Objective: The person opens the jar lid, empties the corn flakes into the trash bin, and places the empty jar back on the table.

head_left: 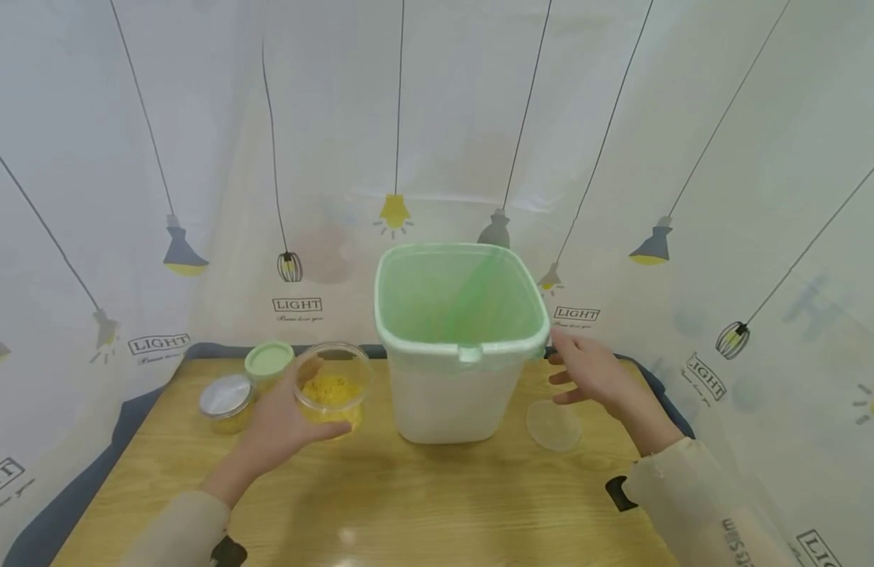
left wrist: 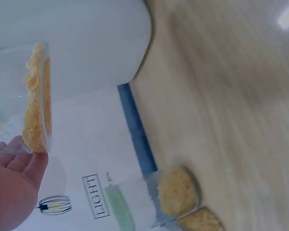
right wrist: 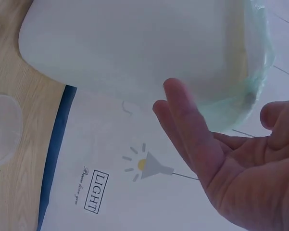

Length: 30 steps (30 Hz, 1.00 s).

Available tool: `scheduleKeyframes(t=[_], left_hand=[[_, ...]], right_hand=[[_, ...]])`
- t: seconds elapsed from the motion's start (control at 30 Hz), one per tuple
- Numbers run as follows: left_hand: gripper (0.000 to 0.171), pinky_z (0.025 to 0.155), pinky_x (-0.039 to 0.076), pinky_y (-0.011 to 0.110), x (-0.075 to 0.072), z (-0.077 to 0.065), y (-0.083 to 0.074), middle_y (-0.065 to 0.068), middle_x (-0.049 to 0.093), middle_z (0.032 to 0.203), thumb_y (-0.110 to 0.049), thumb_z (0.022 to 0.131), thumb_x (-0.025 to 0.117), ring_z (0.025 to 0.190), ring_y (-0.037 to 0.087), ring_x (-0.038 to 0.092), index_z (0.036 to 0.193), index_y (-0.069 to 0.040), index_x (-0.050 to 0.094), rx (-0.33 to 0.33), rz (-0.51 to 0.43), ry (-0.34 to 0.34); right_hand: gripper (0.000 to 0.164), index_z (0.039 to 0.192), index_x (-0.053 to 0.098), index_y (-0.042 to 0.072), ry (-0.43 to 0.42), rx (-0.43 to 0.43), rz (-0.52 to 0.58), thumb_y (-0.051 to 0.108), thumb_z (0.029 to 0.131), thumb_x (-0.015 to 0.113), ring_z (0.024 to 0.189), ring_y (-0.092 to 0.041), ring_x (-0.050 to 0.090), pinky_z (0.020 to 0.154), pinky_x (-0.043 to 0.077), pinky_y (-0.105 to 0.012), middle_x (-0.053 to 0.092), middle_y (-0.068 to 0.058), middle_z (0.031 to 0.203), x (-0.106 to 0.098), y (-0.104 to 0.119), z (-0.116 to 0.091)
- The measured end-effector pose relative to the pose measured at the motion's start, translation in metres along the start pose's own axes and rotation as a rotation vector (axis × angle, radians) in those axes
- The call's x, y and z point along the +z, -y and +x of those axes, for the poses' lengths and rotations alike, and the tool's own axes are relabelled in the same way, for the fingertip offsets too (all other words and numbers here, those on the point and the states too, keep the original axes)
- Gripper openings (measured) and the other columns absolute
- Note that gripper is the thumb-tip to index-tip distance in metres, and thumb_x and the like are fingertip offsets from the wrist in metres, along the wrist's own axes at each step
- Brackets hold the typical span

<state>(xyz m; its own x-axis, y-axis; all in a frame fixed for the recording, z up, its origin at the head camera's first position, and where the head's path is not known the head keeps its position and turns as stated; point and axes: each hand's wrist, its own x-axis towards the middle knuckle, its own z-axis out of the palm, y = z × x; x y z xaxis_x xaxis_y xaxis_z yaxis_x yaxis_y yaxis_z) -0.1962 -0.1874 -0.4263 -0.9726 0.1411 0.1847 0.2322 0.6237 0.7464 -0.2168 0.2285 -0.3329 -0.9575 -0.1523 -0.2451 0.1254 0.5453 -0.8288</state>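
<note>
My left hand [head_left: 275, 417] holds a clear round tub [head_left: 338, 402] left of the bin, the thumb along its near side and the fingers behind it. Yellow flakes [left wrist: 36, 103] cover the bottom of the tub, and its top is uncovered. In the middle stands a white waste bin [head_left: 454, 402] with a pale green liner bag [head_left: 458, 303] folded over its rim. Beside the bin's right rim is my right hand [head_left: 596, 374], its fingers spread apart and nothing in its grasp. The right wrist view shows those fingers [right wrist: 187, 120] in front of the bin's side.
A translucent round lid [head_left: 553, 425] lies on the wooden table [head_left: 409, 504], right of the bin. At the left stand a silver-lidded jar [head_left: 226, 395] and a green-lidded jar [head_left: 269, 360], with yellowish contents. A lamp-printed sheet [head_left: 437, 118] hangs behind the table.
</note>
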Motion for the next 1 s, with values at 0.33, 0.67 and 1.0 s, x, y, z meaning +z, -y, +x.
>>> scheduleKeyframes(t=[0.33, 0.67, 1.0], left_hand=[[0.116, 0.104, 0.043, 0.059, -0.035, 0.027, -0.021, 0.019, 0.040, 0.152, -0.052, 0.067, 0.085, 0.134, 0.041, 0.045, 0.152, -0.008, 0.019, -0.015, 0.086, -0.037], [0.121, 0.103, 0.041, 0.063, -0.052, 0.051, -0.045, 0.017, 0.036, 0.154, -0.054, 0.064, 0.086, 0.132, 0.040, 0.046, 0.154, -0.013, 0.016, -0.048, 0.082, -0.045], [0.117, 0.096, 0.048, 0.059, -0.061, 0.069, -0.070, 0.012, 0.048, 0.143, -0.051, 0.061, 0.088, 0.121, 0.033, 0.054, 0.150, -0.016, 0.022, 0.000, 0.145, -0.117]], right_hand=[[0.079, 0.148, 0.027, -0.003, 0.052, 0.038, 0.073, 0.059, 0.101, 0.023, 0.132, -0.055, 0.039, 0.081, 0.061, -0.042, 0.028, -0.034, 0.149, 0.016, 0.012, -0.002], [0.071, 0.152, 0.024, 0.011, 0.090, 0.021, 0.326, 0.059, 0.101, 0.021, 0.144, -0.053, 0.014, 0.094, 0.056, -0.047, 0.011, -0.019, 0.161, 0.025, 0.017, 0.001], [0.056, 0.152, 0.025, 0.012, 0.120, 0.000, 0.558, 0.043, 0.106, 0.026, 0.146, -0.041, 0.020, 0.105, 0.046, -0.050, 0.025, -0.018, 0.151, 0.033, 0.017, 0.006]])
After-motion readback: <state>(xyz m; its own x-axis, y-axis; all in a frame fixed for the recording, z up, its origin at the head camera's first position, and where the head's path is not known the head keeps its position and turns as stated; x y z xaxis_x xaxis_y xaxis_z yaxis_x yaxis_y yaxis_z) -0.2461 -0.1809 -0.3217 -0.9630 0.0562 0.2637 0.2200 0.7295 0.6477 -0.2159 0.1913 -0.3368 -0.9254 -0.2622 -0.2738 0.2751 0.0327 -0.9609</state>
